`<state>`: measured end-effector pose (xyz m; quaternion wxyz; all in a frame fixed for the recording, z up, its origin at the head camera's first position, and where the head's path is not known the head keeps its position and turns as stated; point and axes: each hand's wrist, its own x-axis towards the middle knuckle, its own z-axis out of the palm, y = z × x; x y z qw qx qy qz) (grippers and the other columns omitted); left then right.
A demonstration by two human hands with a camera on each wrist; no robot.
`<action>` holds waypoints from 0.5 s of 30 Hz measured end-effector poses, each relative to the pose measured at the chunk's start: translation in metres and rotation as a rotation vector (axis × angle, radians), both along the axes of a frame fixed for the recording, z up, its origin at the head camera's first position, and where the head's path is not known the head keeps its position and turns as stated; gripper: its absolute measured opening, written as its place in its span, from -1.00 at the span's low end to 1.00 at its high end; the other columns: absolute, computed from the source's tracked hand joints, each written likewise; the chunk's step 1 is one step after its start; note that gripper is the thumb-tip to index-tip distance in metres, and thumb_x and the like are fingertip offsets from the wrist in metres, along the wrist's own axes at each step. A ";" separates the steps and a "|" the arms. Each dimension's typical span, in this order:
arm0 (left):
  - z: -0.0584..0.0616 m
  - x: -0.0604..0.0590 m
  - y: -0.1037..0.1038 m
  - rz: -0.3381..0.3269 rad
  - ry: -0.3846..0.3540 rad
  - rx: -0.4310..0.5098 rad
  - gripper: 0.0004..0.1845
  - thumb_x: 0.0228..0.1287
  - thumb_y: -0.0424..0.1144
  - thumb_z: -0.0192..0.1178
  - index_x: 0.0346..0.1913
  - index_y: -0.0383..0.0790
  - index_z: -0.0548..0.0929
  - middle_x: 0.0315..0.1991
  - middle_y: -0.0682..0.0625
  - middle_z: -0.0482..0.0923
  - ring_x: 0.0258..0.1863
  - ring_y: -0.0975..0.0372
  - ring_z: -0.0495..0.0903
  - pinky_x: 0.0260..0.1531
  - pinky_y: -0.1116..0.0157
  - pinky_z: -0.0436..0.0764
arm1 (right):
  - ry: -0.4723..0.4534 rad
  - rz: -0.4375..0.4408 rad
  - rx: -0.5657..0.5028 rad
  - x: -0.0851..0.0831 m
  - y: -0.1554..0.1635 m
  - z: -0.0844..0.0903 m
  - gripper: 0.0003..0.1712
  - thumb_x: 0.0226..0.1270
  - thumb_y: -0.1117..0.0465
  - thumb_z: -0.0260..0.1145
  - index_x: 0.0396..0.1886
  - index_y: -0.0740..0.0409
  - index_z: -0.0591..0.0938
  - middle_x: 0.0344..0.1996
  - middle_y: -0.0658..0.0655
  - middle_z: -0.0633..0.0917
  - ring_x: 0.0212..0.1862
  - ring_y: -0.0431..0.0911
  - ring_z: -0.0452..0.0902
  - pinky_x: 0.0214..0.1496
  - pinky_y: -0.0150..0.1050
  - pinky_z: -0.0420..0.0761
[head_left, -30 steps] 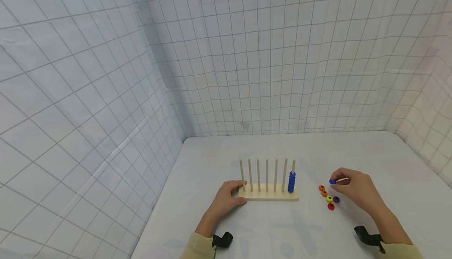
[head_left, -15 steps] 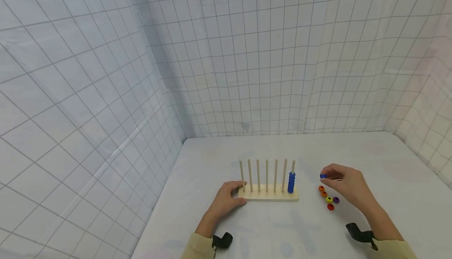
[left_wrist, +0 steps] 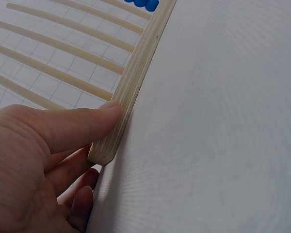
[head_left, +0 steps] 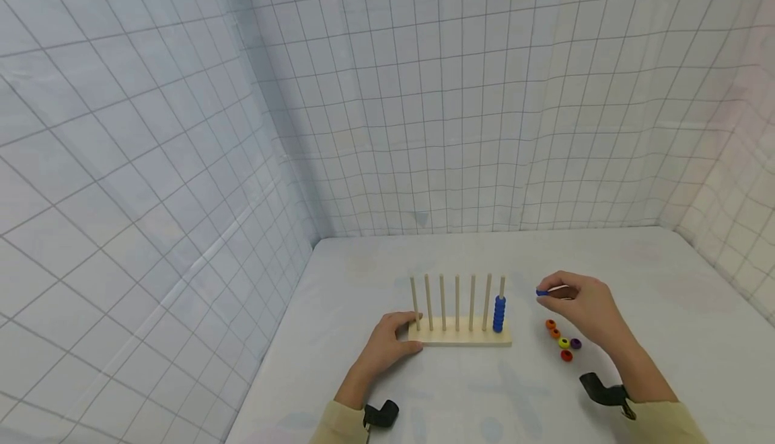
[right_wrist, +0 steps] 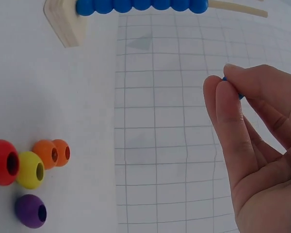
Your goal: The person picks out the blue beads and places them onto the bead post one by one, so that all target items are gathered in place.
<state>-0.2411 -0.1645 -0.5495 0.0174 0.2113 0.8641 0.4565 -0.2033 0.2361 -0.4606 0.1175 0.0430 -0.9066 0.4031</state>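
Observation:
A wooden peg rack with several upright pegs stands on the table. Its rightmost peg carries a stack of blue beads, and bare wood shows above them. My left hand grips the left end of the base; in the left wrist view the thumb lies along the front edge. To the right of the rack, raised over the table, my right hand pinches a blue bead between thumb and fingertips. The right wrist view shows only a sliver of that bead.
Loose beads lie below my right hand: two orange beads, a yellow bead, a red bead and a purple bead. White gridded cloth walls in the table at the back and sides.
My right hand, with the blue bead pinched in it, has moved left and away from me, closer to the rack. The left hand stays on the base.

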 end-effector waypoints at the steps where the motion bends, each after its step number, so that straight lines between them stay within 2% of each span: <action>1: 0.000 0.000 0.000 -0.002 0.004 -0.001 -0.41 0.10 -0.18 0.51 0.25 -0.11 0.64 0.21 -0.02 0.56 0.28 0.03 0.39 0.28 -0.07 0.35 | 0.001 0.004 -0.008 0.000 -0.001 0.001 -0.82 0.27 0.03 0.49 -0.18 -0.10 0.71 -0.16 0.02 0.74 -0.13 -0.02 0.70 -0.23 -0.24 0.66; 8: -0.001 -0.001 0.000 -0.006 0.008 0.000 -0.41 0.12 -0.18 0.50 0.25 -0.12 0.64 0.22 -0.02 0.56 0.30 0.02 0.38 0.30 -0.08 0.33 | 0.032 0.048 -0.047 -0.003 -0.011 0.010 -0.82 0.26 0.06 0.50 -0.17 -0.09 0.73 -0.18 -0.01 0.74 -0.13 -0.04 0.68 -0.29 -0.25 0.68; 15: -0.001 -0.001 0.001 -0.006 0.000 0.009 -0.41 0.13 -0.17 0.49 0.26 -0.12 0.63 0.23 -0.01 0.54 0.32 0.02 0.37 0.31 -0.08 0.32 | 0.059 0.043 -0.043 -0.004 -0.018 0.016 -0.80 0.25 0.06 0.51 -0.15 -0.09 0.73 -0.19 0.00 0.74 -0.14 -0.03 0.68 -0.27 -0.29 0.67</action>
